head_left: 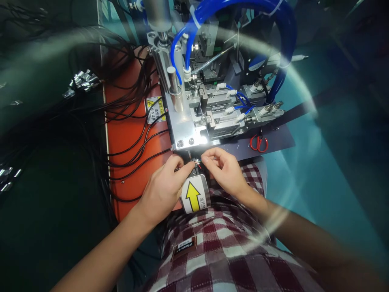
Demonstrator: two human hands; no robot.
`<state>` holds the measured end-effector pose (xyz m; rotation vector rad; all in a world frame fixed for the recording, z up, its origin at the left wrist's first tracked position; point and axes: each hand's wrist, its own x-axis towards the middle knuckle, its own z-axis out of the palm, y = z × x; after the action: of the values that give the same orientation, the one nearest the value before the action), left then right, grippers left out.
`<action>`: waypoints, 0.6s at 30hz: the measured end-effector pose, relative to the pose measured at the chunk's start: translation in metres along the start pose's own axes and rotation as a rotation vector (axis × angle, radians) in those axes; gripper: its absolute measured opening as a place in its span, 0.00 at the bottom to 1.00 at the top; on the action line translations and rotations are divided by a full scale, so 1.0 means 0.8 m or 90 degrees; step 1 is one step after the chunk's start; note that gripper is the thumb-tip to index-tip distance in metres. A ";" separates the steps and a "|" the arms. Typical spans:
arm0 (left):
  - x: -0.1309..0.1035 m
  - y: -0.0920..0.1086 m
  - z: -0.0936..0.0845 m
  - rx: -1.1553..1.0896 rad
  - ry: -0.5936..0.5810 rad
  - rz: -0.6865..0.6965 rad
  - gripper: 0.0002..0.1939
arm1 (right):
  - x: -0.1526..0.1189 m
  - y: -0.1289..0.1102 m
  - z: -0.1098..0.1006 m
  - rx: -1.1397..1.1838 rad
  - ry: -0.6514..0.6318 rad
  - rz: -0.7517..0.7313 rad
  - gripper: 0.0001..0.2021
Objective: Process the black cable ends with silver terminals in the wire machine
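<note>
My left hand (165, 182) is closed, thumb and forefinger pinching at the end of a black cable just below the machine's front edge. Facing it, my right hand (223, 168) pinches at thin wires (198, 163), white and red, at that same spot. The fingertips of both hands nearly meet there. Right below them lies a white label with a yellow arrow (193, 196). The metal machine (184, 132) stands directly beyond my fingers.
Several black cables (136, 158) run across the orange plate (130, 134) on the left, with shiny connectors (83, 81) beyond it. Red-handled scissors (259, 144) lie on the dark plate at right. Blue hoses (287, 36) arch over the machine.
</note>
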<state>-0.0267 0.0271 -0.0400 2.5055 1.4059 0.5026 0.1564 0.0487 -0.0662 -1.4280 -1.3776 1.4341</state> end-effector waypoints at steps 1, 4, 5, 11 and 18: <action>0.000 0.000 0.000 0.001 0.003 0.001 0.13 | 0.000 -0.001 0.002 0.001 0.000 -0.006 0.08; -0.001 -0.001 0.001 0.004 0.008 0.006 0.13 | 0.001 -0.002 0.007 -0.012 0.003 -0.018 0.07; -0.001 -0.001 0.001 0.006 0.006 0.008 0.13 | 0.002 -0.001 0.009 -0.024 0.007 -0.025 0.07; 0.000 -0.001 0.001 0.016 0.002 0.002 0.14 | 0.008 0.002 0.000 -0.010 -0.042 0.048 0.09; 0.000 -0.001 0.001 0.017 0.005 0.003 0.15 | 0.003 -0.004 0.002 -0.077 0.023 -0.056 0.09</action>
<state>-0.0269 0.0271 -0.0409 2.5310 1.4177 0.4979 0.1535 0.0511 -0.0638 -1.4427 -1.5072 1.2834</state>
